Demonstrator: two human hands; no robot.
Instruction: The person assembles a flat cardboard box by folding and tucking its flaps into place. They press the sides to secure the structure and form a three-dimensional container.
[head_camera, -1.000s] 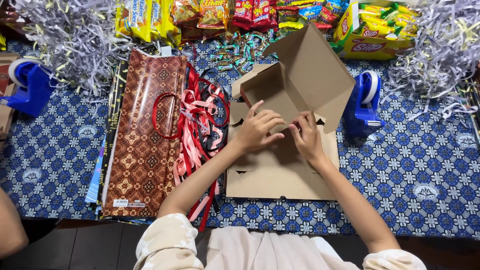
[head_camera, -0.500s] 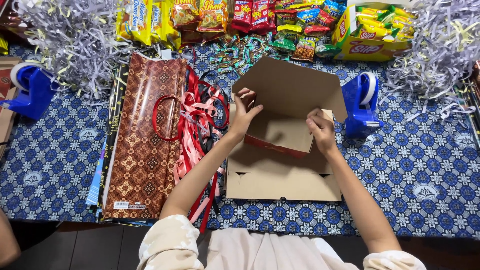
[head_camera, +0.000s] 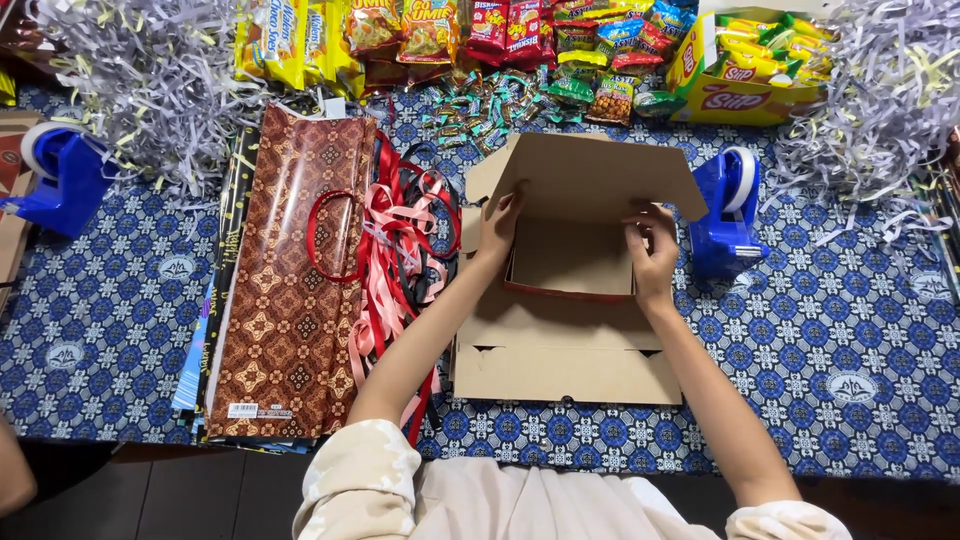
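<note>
On cardboard box (head_camera: 570, 340) walls, both hands.

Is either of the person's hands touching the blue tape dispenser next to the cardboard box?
No, both the left hand and the right hand grip the cardboard box, while the blue tape dispenser stands untouched beside it.

Held between left grip (head_camera: 497, 228) and right grip (head_camera: 652, 262): brown cardboard box (head_camera: 575, 290), flaps open. Beyond both grips, row of yellow, red and green snack packets (head_camera: 430, 35). Beyond right grip, yellow carton (head_camera: 735, 95) with packets inside. Left of left grip, flat brown patterned gift bag (head_camera: 285, 280), small white label (head_camera: 242, 410) at near corner.
</note>
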